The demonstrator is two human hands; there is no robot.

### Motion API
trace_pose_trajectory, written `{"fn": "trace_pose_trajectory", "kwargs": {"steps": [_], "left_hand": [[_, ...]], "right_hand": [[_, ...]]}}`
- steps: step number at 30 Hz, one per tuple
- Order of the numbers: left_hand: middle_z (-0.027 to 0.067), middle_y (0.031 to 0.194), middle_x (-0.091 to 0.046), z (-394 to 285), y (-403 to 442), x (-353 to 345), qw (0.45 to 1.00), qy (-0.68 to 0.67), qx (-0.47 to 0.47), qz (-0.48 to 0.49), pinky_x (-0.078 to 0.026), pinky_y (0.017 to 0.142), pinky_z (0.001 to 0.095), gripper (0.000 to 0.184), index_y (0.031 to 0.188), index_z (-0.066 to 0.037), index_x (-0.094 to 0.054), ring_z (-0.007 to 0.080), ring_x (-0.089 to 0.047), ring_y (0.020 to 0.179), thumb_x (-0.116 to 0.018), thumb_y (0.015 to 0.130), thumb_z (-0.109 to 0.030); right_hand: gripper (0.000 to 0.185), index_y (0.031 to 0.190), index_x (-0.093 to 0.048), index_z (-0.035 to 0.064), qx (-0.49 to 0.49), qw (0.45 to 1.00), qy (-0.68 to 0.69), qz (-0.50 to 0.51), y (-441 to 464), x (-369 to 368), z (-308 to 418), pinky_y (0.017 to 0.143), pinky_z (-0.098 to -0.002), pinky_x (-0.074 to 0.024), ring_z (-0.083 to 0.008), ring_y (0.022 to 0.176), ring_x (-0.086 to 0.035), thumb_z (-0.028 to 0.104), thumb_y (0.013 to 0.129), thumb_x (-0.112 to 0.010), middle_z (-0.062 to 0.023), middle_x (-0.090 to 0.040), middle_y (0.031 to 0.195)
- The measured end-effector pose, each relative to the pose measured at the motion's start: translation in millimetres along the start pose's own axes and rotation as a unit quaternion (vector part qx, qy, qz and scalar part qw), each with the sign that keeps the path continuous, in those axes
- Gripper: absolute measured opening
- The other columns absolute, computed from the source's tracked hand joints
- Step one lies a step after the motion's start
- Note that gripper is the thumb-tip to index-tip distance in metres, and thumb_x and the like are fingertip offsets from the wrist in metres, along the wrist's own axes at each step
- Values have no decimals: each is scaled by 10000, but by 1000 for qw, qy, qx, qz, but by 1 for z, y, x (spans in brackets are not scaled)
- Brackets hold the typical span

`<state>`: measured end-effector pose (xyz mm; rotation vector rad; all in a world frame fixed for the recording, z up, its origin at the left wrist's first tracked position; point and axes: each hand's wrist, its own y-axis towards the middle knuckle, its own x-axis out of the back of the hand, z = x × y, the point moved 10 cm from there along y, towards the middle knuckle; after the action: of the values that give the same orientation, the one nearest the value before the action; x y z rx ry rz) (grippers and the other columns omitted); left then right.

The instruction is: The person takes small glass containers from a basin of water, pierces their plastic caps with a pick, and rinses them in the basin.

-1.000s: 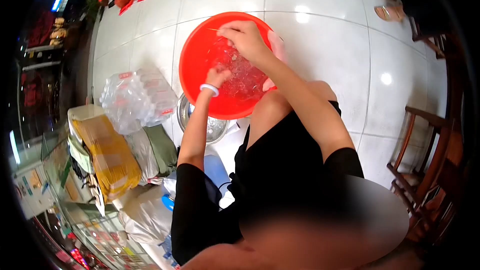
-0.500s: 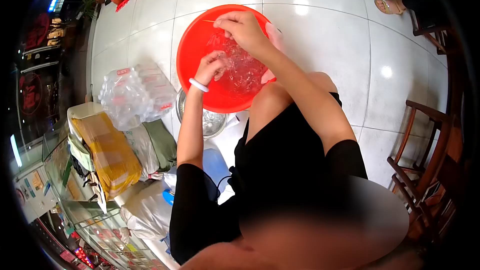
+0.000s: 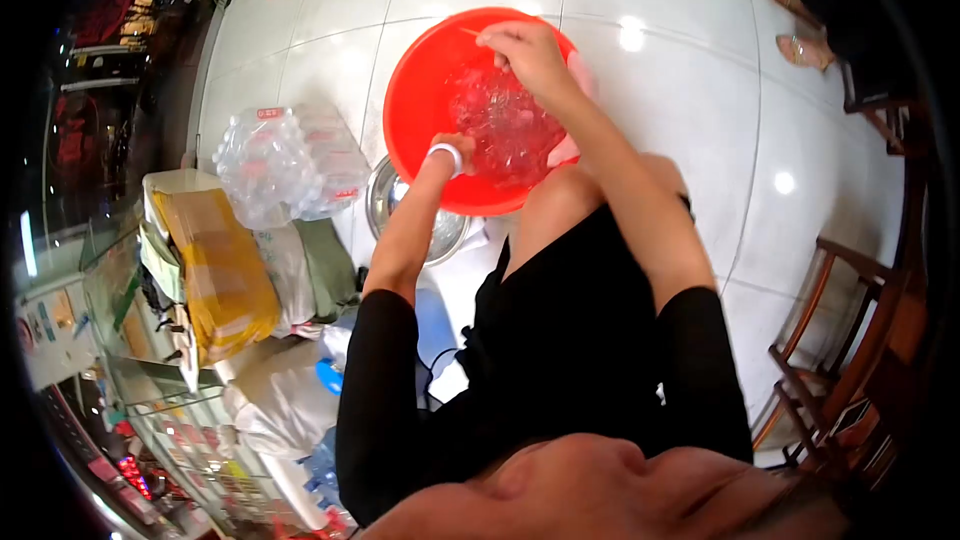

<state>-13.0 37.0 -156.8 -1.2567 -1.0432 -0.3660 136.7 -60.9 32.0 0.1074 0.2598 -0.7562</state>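
A wide red plastic basin (image 3: 415, 105) stands on the floor before my knees. Clear, glinting pieces (image 3: 505, 125) fill its middle; I cannot make out their kind. Over the far rim, my right hand (image 3: 525, 45) pinches a thin, light-coloured stick (image 3: 470, 32). My left hand (image 3: 462, 148), with a white bangle (image 3: 448, 154) at the wrist, reaches down inside the near left of the basin, by the clear pieces. Its fingers are mostly hidden and blurred. Partly behind my left forearm, a round steel bowl (image 3: 384, 198) sits beside the basin with clear pieces in it.
Left of the basin are a plastic-wrapped pack of clear bottles (image 3: 285, 165), a yellow-taped parcel (image 3: 220, 275) and sacks (image 3: 325, 265). A glass case (image 3: 170, 430) stands at lower left. Wooden chairs (image 3: 830, 340) line the right, near another person's sandalled feet (image 3: 803, 50).
My left hand has lowered into the near side of the basin, its fingers now largely out of sight. My right hand still pinches the stick. The whole view has shifted slightly.
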Motion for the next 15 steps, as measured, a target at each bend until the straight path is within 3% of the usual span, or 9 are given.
{"fn": "trace_pose_trajectory", "kwargs": {"steps": [2, 3, 4, 5, 6, 8, 10, 12, 15], "left_hand": [[148, 777, -617, 4, -3, 32, 965, -172, -46, -191, -477, 570, 351, 340, 858, -58, -593, 279, -606, 650, -591, 718, -368], [148, 777, -617, 0, -3, 43, 967, -168, -51, -186, -477, 570, 351, 340, 858, -58, -593, 279, -606, 650, -591, 718, -368], [108, 708, -572, -7, -10, 37, 867, -491, -71, -53, -426, 501, 301, 325, 844, -70, -573, 214, -542, 567, -555, 752, -382], [67, 639, -526, -25, -21, 41, 651, -751, -86, 75, -374, 432, 250, 318, 829, -82, -552, 149, -477, 483, -519, 787, -396], [67, 639, -526, -29, -30, 56, 651, -751, -89, 65, -374, 432, 250, 318, 829, -82, -552, 149, -477, 483, -519, 787, -396], [14, 609, -425, -54, -51, 78, 408, -894, -133, 130, -248, 396, 190, 303, 817, -107, -514, 70, -318, 438, -454, 831, -404], [35, 649, -455, -56, -57, 83, 376, -908, -137, 119, -285, 414, 209, 353, 845, -85, -518, 88, -355, 458, -457, 824, -432], [58, 709, -480, -59, -65, 89, 306, -934, -149, 107, -315, 453, 216, 325, 886, -70, -527, 107, -380, 509, -482, 825, -386], [83, 792, -504, -68, -77, 99, 244, -948, -174, 106, -365, 533, 230, 296, 967, -70, -527, 131, -411, 590, -512, 820, -326]], "right_hand": [[175, 835, -631, -12, -16, 999, -11, -42, 2, 10, -12, 541, -195, -385, -61, 580, -468, 139, 786, -558, -6, -555, 648], [170, 829, -629, -17, -9, 999, 22, -42, -1, 7, -7, 537, -195, -384, -62, 577, -468, 134, 782, -566, -9, -549, 644], [164, 833, -624, -22, -13, 1000, 16, -23, -4, 6, -2, 534, -196, -378, -61, 576, -466, 123, 780, -569, -7, -544, 637], [170, 814, -627, -22, -7, 999, 20, -27, -2, 8, -7, 511, -208, -374, -69, 555, -468, 135, 772, -578, -14, -539, 610], [177, 795, -630, -22, 6, 999, 23, -32, 2, 11, -8, 488, -221, -369, -76, 534, -470, 147, 765, -588, -21, -533, 583], [177, 793, -629, -22, -5, 999, 19, -29, 2, 11, -4, 493, -218, -369, -74, 536, -469, 148, 765, -587, -18, -530, 580], [177, 790, -627, -22, -23, 999, 11, -27, 0, 10, -5, 499, -215, -368, -72, 537, -468, 148, 765, -587, -15, -526, 577], [176, 788, -625, -23, -37, 999, 10, -16, -2, 6, -7, 505, -212, -367, -70, 536, -464, 146, 767, -580, -12, -526, 580], [179, 799, -623, -24, -43, 999, 2, -21, -6, 6, -4, 507, -210, -366, -68, 542, -465, 146, 771, -576, -9, -527, 587]]}}
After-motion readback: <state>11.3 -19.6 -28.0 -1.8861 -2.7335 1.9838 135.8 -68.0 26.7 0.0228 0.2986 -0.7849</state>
